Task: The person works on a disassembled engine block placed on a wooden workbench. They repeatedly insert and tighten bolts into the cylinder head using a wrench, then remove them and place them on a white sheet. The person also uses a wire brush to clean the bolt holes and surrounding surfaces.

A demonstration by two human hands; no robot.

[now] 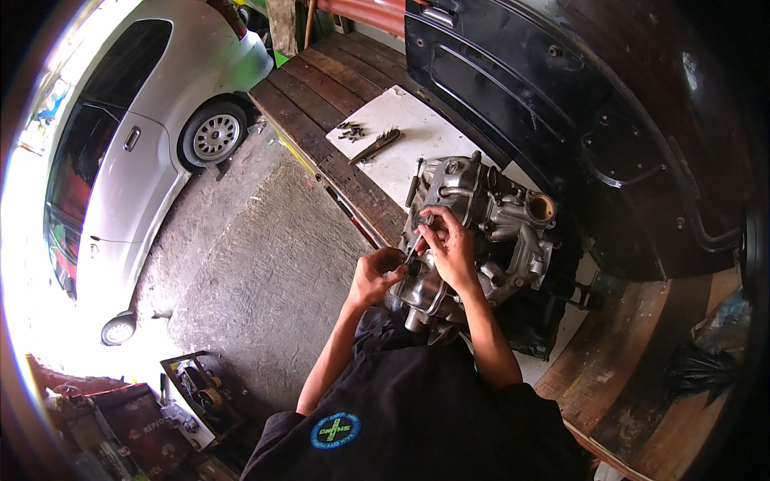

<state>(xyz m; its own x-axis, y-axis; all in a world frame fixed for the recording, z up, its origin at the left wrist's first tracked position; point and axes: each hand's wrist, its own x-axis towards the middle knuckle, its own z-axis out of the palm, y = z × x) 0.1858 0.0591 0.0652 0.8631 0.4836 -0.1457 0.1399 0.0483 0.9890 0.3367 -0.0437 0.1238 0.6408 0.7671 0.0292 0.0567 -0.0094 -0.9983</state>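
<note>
A grey metal engine (513, 215) sits on the workbench in front of me, with pipes and a round opening at its far right. Over its left edge, my two hands meet around a thin, shiny strip-like piece (413, 247); its kind is too small to tell. My left hand (374, 276) is closed at the lower end of this piece, fingertips close to the engine cover. At the upper end, the fingers of my right hand (451, 248) are bent and pinch it. My palms partly hide the engine surface beneath.
On a white board (413, 120) lie a brush-like tool (375, 147) and several small bolts (350, 131). A black car panel (513, 88) leans behind the wooden bench (309, 84). To the left stands a silver car (136, 152); boxes and a tool tray (200, 393) lie at lower left.
</note>
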